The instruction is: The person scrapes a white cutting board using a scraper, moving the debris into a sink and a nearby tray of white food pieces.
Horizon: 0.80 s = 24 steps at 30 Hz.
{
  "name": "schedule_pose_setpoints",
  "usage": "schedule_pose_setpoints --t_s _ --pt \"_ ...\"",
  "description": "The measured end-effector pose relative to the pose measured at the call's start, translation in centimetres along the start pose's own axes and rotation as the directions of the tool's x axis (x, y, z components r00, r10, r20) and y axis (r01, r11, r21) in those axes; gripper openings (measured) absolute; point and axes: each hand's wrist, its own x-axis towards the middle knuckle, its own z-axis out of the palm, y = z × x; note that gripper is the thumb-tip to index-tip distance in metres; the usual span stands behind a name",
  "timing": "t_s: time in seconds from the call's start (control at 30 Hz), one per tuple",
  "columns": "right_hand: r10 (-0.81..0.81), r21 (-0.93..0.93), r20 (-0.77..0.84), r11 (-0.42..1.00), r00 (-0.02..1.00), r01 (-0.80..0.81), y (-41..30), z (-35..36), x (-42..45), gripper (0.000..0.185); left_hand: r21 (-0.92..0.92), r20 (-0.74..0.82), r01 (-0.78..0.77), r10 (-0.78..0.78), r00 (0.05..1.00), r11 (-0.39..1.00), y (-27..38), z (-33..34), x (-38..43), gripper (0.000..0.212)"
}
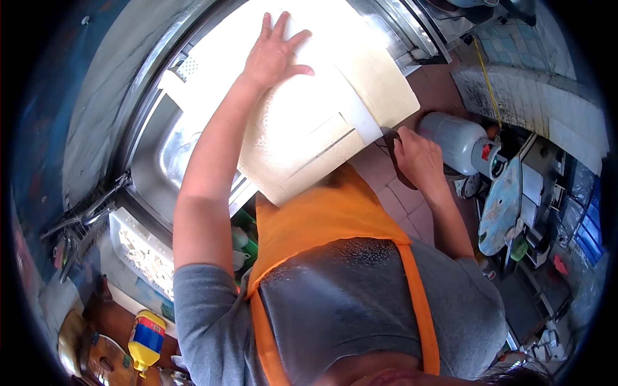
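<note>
A large cream-coloured board or slab (393,89) lies over the steel sink, its near corner close to my orange apron (328,207). Thin straight lines mark its near part. A white strip (364,120) runs across it. Spread flat, my left hand (273,60) presses on the overexposed white surface towards the far side. Off the right edge, my right hand (419,152) grips a dark flat tool (403,171), possibly a knife, by the end of the white strip. Fingers hide part of that tool, so its kind cannot be told.
At the left are a steel sink basin (157,144), a tap (96,214) and a white plastic basket of pale pieces (145,255). A yellow bottle (146,340) stands lower left. To the right, a grey gas cylinder (454,142) is on the tiled floor near a worn blue board (502,207).
</note>
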Motion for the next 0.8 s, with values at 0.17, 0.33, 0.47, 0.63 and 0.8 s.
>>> schedule_pose_setpoints --t_s 0.17,0.33,0.47,0.63,0.8 --pt "0.032 -0.005 0.009 0.999 0.999 -0.032 0.1 0.2 0.0 0.013 -0.057 0.021 0.003 -0.002 1.0 0.998 -0.1 -0.8 0.1 0.083" --pt "0.005 0.035 -0.029 0.999 1.0 -0.004 0.0 0.0 -0.2 0.014 -0.049 0.066 -0.029 0.032 0.997 0.998 -0.3 -0.9 0.3 0.084" --pt "0.007 0.039 -0.026 0.999 1.0 -0.006 0.1 0.0 -0.2 0.014 -0.015 0.023 -0.043 0.043 0.999 0.999 -0.9 -0.1 0.8 0.084" --pt "-0.002 0.052 -0.031 0.999 1.0 0.004 0.4 0.3 -0.1 0.014 -0.067 0.109 -0.246 0.252 0.962 0.967 -2.0 0.1 1.0 0.101" --pt "0.01 0.012 -0.001 1.0 1.0 -0.01 0.2 0.2 0.1 0.014 0.087 -0.015 -0.027 0.029 0.999 0.996 0.1 -0.6 0.2 0.084"
